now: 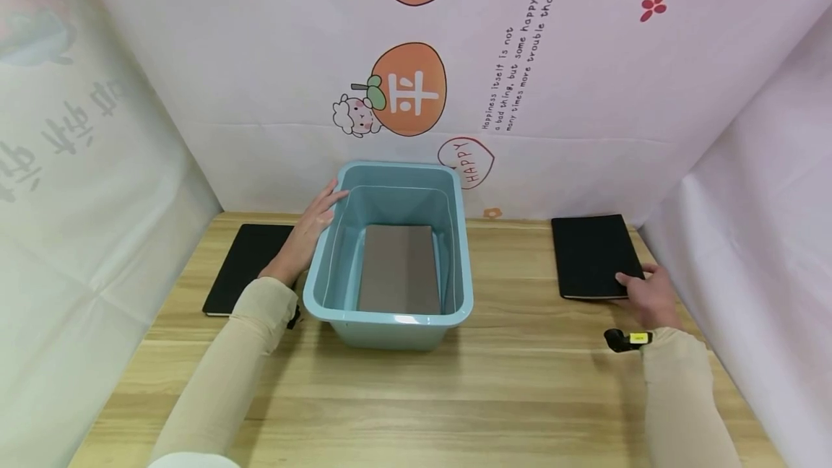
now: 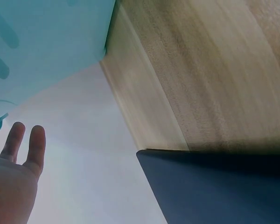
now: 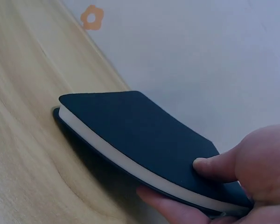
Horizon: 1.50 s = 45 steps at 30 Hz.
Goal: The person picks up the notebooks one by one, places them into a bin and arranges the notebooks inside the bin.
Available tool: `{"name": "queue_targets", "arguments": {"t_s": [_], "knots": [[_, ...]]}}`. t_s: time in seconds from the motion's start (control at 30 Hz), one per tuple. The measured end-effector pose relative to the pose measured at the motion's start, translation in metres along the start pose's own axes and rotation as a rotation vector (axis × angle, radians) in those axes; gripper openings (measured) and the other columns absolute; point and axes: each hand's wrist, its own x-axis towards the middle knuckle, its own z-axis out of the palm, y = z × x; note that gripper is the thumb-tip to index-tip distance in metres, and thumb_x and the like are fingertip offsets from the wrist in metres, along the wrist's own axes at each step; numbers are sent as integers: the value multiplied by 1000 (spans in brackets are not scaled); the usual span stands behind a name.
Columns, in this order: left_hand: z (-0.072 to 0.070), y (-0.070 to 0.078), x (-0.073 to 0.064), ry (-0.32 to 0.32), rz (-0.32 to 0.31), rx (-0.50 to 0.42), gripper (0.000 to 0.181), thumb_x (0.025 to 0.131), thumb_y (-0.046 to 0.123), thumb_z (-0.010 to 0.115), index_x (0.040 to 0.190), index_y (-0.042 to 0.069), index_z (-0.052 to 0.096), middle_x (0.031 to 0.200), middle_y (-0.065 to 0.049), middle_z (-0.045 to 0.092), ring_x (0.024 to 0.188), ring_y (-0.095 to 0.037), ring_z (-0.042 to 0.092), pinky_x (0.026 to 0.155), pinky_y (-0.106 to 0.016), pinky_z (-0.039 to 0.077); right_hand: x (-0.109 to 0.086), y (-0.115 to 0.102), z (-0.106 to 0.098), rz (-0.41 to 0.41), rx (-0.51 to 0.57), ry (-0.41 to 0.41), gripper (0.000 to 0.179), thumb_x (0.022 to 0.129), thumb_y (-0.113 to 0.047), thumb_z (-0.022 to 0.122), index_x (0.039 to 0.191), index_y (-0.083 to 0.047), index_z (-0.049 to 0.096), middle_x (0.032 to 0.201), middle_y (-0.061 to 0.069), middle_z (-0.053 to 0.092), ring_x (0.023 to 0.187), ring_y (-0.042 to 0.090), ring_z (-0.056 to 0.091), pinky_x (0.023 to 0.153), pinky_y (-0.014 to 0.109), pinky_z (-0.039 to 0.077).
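Observation:
A black notebook (image 3: 130, 135) with white page edges is pinched at its near right corner by my right hand (image 1: 652, 297). The thumb lies on its cover and the fingers are underneath; the gripped side tilts up from the table in the right wrist view. My left hand (image 1: 304, 238) rests with extended fingers on the left rim of a blue plastic bin (image 1: 390, 319). Inside the bin, a grey-brown flat rectangular item (image 1: 399, 269) lies on the bottom. Another black notebook (image 1: 243, 266) lies left of the bin, partly hidden behind my left forearm.
The wooden table (image 1: 520, 381) ends at a printed white cloth backdrop (image 1: 572, 165). White cloth also hangs along the left and right sides, with the right cloth (image 1: 754, 237) close to my right hand. The bin stands near the back edge.

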Motion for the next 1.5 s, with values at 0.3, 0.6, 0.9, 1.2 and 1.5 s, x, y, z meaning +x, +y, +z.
{"name": "queue_targets", "arguments": {"t_s": [0.3, 0.6, 0.9, 1.2, 1.5], "knots": [[-2, 1, 0, -15, -11, -13, 48, 113, 33, 26, 161, 26, 34, 174, 9, 4, 162, -20, -1, 125, -66, 5, -7, -8, 5, -125, -22, -27, 78, 107, -15, 44, 163, -2, -8, 161, 41, 12, 124, 47, 56, 82, 37, 63], [-1, -1, 1, 4, 5, -2, 49, 113, 42, 26, 159, 32, 36, 173, 13, 7, 161, -15, 2, 125, -66, 7, -10, -9, 12, -147, -21, 35, 73, 107, -15, 44, 166, -11, 0, 161, 36, 17, 132, 53, 46, 78, 38, 63], [-1, 1, 0, -9, -3, -3, 49, 113, 39, 25, 160, 30, 35, 173, 13, 5, 162, -16, 0, 125, -66, 7, -14, -10, 13, -130, 123, 63, 75, 104, -11, 52, 166, -17, 10, 145, 24, 38, 91, 1, 60, 71, 22, 60], [-7, 26, -4, -45, -41, -50, 49, 113, 25, 28, 161, 13, 33, 175, -4, 3, 162, -26, -2, 125, -66, 5, -21, -15, 11, -128, 383, 15, 78, 101, -6, 58, 166, -18, 16, 109, -7, 51, 74, 1, 68, 60, 27, 61], [-4, 14, -3, -23, -24, -39, 49, 113, 32, 27, 161, 22, 34, 175, 4, 4, 162, -20, -1, 125, -66, 5, -34, -34, 9, -169, 528, -58, 84, 98, -2, 64, 165, -17, 17, 109, -12, 55, 76, 3, 73, 60, 26, 61]]}}
